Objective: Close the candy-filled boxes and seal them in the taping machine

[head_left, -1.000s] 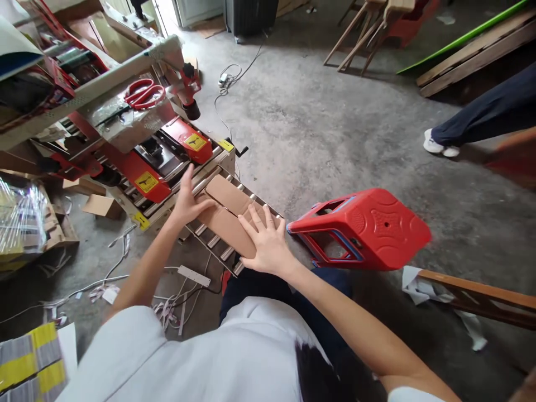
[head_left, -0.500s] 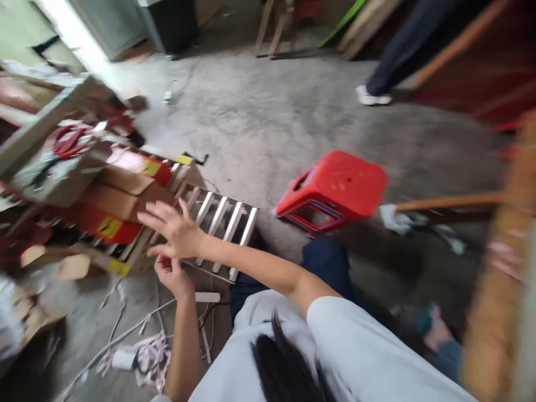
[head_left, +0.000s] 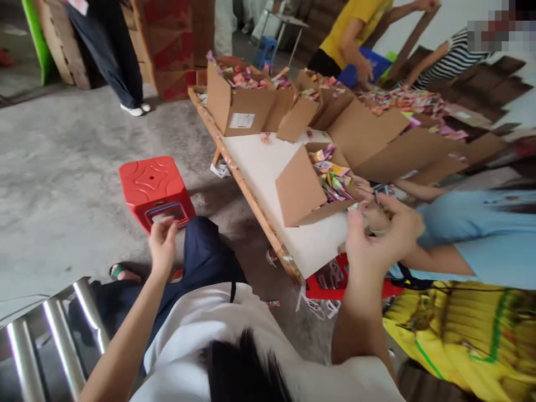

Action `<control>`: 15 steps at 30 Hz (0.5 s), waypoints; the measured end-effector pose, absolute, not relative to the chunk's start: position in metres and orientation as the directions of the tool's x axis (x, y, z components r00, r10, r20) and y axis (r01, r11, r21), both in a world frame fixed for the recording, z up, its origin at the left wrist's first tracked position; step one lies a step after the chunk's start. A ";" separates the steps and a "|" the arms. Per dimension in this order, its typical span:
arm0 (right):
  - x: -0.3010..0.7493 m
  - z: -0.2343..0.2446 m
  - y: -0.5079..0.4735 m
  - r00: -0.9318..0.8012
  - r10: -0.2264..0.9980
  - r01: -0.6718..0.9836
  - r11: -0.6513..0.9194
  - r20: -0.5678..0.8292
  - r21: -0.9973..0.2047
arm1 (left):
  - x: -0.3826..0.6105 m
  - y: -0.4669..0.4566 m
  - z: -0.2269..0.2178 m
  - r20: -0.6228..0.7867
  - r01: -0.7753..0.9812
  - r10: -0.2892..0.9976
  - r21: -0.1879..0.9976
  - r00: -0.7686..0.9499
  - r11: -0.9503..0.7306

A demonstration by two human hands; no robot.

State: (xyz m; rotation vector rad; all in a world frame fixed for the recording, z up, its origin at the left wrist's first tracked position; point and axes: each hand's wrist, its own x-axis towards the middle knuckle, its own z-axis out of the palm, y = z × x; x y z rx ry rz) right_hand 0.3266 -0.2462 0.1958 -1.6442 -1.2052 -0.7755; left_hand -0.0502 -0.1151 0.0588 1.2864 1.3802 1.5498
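My left hand [head_left: 162, 245] hangs low over my dark trouser knee [head_left: 205, 251], fingers loosely apart and holding nothing, just below a red plastic stool [head_left: 144, 181]. My right hand [head_left: 374, 240] is raised at the near end of the white-topped wooden table [head_left: 268, 167], its back toward me and its fingers curled; what they hold is hidden. It is right beside an open cardboard box [head_left: 299, 190] of colourful packets [head_left: 333, 178]. A co-worker's hands [head_left: 368, 195] are just beyond it.
Metal conveyor rollers [head_left: 42, 335] lie at the bottom left. Several open boxes of packets [head_left: 234, 95] crowd the table. A co-worker in light blue [head_left: 469, 234] sits at the right, others stand behind. A yellow sack [head_left: 460, 340] and a red crate [head_left: 335, 282] sit by the table.
My view has swung right, from the red sealing machine and rollers to the packing table. Both hands have left the cardboard box; the right one is now up at the table.
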 end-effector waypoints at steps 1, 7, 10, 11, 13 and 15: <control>0.347 0.188 -0.241 0.353 0.394 0.935 -0.130 0.849 -0.329 | -0.022 -0.100 0.062 0.233 0.120 0.958 0.969 -0.167 -0.215; 0.404 0.122 -0.178 0.450 0.600 0.888 -0.222 0.662 -0.402 | 0.127 -0.031 0.076 0.085 0.142 0.976 0.983 0.198 -0.114; 0.430 0.108 -0.198 0.437 0.555 0.892 -0.166 0.708 -0.420 | 0.184 -0.008 0.074 -0.119 0.079 0.954 0.992 0.275 0.102; 0.442 0.104 -0.213 0.410 0.551 0.899 -0.109 0.727 -0.424 | 0.201 -0.001 0.072 -0.210 0.055 0.936 0.978 0.284 0.202; 0.467 0.095 -0.243 0.376 0.545 0.890 0.012 0.749 -0.456 | 0.231 0.009 0.065 -0.413 0.050 0.861 0.907 0.296 0.418; 0.489 0.083 -0.268 0.387 0.534 0.847 0.116 0.752 -0.518 | 0.256 0.012 0.055 -0.537 0.072 0.772 0.833 0.340 0.548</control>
